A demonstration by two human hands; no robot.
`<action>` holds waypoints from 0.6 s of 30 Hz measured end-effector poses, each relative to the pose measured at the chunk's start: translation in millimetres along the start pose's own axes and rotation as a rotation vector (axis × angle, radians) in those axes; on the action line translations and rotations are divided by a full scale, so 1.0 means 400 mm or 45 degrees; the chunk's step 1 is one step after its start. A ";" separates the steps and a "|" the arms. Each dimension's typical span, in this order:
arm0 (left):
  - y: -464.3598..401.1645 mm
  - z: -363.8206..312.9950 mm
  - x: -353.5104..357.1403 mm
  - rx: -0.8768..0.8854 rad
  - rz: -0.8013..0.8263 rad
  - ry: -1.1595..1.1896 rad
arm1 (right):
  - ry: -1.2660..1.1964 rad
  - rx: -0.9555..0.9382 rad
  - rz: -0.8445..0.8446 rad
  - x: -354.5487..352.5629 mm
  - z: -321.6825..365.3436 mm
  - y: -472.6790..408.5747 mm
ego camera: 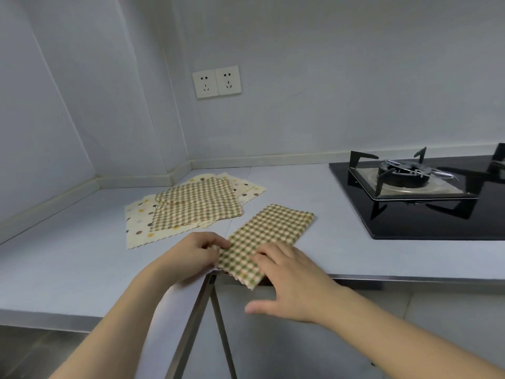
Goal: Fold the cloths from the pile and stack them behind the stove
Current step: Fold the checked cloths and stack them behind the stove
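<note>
A green-and-cream checked cloth (269, 236), folded in half into a long strip, lies slanted at the counter's inner corner, its near end hanging slightly over the edge. My left hand (191, 255) pinches the strip's near left edge. My right hand (284, 277) rests flat on its near end with straight fingers and the thumb spread off the counter. Behind, toward the wall corner, lies the pile (191, 207): checked cloths on top of cream cloths with coloured dots. The black glass stove (426, 212) with its burner sits at the right.
The pale L-shaped counter (314, 187) has a metal front edge (410, 279) near me. A double wall socket (216, 81) sits above the pile. A strip of bare counter runs between the stove's back and the wall.
</note>
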State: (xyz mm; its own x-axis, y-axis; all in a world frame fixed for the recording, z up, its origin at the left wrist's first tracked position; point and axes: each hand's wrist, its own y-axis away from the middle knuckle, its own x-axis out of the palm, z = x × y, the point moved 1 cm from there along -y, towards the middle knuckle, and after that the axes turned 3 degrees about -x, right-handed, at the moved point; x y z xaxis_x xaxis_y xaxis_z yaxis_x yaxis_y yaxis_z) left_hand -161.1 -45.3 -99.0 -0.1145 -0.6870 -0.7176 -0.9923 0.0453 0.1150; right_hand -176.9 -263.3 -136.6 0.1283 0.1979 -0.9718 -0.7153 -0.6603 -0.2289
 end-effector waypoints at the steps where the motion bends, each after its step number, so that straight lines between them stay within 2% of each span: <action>1: 0.012 -0.002 -0.004 -0.007 0.048 -0.024 | 0.029 -0.050 -0.058 0.009 0.007 0.016; 4: 0.047 0.000 -0.008 0.007 0.112 -0.165 | -0.122 0.015 -0.242 0.004 0.004 0.028; 7: 0.069 0.001 -0.008 0.059 0.062 -0.143 | -0.284 0.107 -0.306 -0.026 -0.004 0.033; 14: 0.025 -0.077 -0.002 0.090 -0.078 0.403 | -0.764 0.401 -0.399 -0.085 -0.042 0.027; 18: -0.068 -0.127 0.037 0.041 -0.212 0.439 | -0.698 0.548 -0.372 -0.086 -0.101 -0.021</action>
State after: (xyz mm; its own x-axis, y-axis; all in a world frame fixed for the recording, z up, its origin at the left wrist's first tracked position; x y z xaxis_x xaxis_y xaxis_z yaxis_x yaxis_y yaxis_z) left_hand -133.4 -93.5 -77.8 0.0656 -0.8901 -0.4511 -0.9976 -0.0689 -0.0092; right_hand -147.5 -294.0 -103.5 0.0742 0.7279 -0.6817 -0.9241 -0.2067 -0.3213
